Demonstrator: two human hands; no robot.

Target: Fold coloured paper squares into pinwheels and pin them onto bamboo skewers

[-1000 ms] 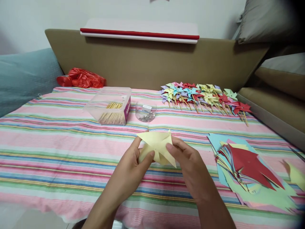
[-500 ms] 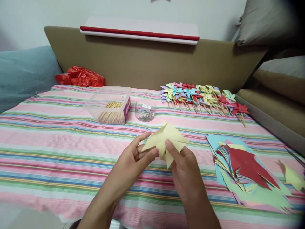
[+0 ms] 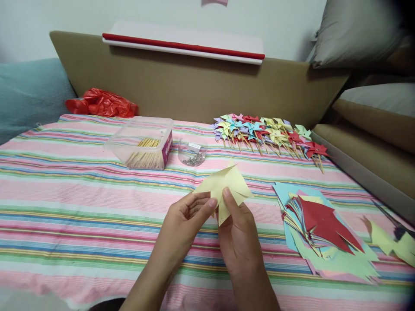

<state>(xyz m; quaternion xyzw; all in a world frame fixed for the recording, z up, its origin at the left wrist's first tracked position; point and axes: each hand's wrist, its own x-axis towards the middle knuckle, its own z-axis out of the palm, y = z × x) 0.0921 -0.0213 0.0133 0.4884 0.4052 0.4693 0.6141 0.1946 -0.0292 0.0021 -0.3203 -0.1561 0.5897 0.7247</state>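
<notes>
Between my two hands is a pale yellow paper pinwheel blade (image 3: 227,179), cut into from its corners and partly folded. My left hand (image 3: 191,216) pinches its lower left part between thumb and fingers. With the thumb pressed on the middle of the paper, my right hand (image 3: 238,224) grips it from the lower right, fingers hidden behind. Just beyond the paper stands a round clear container (image 3: 193,152) of small metal pins with a white label. Left of it is a clear plastic box (image 3: 138,142) of wooden sticks (image 3: 145,157).
Several finished paper pinwheels (image 3: 269,131) lie at the back right. Cut paper sheets (image 3: 327,224) are stacked at right, beside a yellow cut piece (image 3: 384,239) and scissors (image 3: 394,220). A red plastic bag (image 3: 103,103) lies back left on the striped cloth (image 3: 81,194).
My left fingers have closed in, and the lower left part of the yellow paper is now pinched under the thumb. The view has turned slightly right.
</notes>
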